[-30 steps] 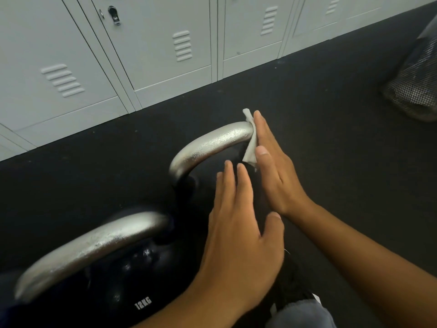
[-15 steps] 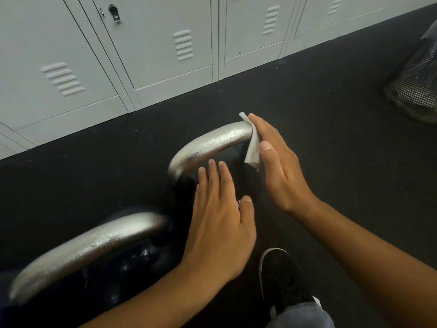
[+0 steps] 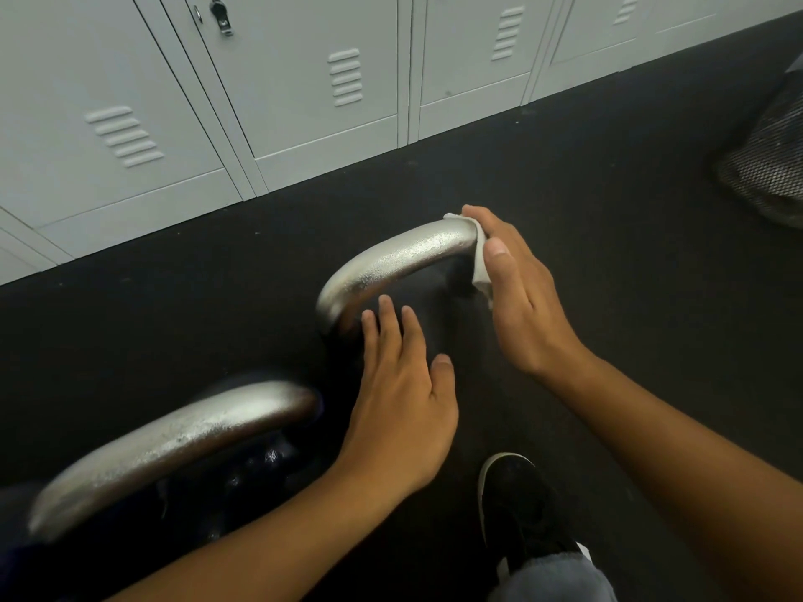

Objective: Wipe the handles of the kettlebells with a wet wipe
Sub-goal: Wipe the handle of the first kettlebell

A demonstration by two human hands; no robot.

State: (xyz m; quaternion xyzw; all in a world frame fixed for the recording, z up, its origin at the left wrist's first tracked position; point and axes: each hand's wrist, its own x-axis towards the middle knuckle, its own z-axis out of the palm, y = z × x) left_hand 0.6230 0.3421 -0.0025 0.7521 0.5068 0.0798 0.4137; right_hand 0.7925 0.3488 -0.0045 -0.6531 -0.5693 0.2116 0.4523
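1. The right hand (image 3: 523, 293) reaches in from the lower right, forearm angled up toward the far kettlebell handle (image 3: 391, 265). Its fingers curl over the right end of that handle and the thumb presses in from the near side, holding a white wet wipe (image 3: 480, 265) between palm and metal.
2. The wipe wraps the handle's right bend; a corner shows above the fingertips and a flap hangs below the thumb.
3. The left hand (image 3: 402, 397) comes in from the lower left with fingers straight and slightly spread, palm down, holding nothing. Its fingertips lie just beside the left foot of the far handle; whether they touch the metal or the dark body below cannot be told.
4. The far handle is a silver arch, left end curving down into the black kettlebell body, which is hard to see against the floor.
5. A nearer kettlebell handle (image 3: 174, 445) sits lower left, blurred, its black body (image 3: 256, 475) beneath it, just beside the left forearm.
6. A black shoe (image 3: 517, 510) with a grey trouser cuff (image 3: 552, 577) stands between the two forearms.
7. Black floor (image 3: 608, 189) stretches open to the right and beyond the far handle.
8. Grey lockers (image 3: 282, 89) line the far edge of the floor, well apart from the hands.
9. A mesh bag (image 3: 769, 167) lies at the right edge.
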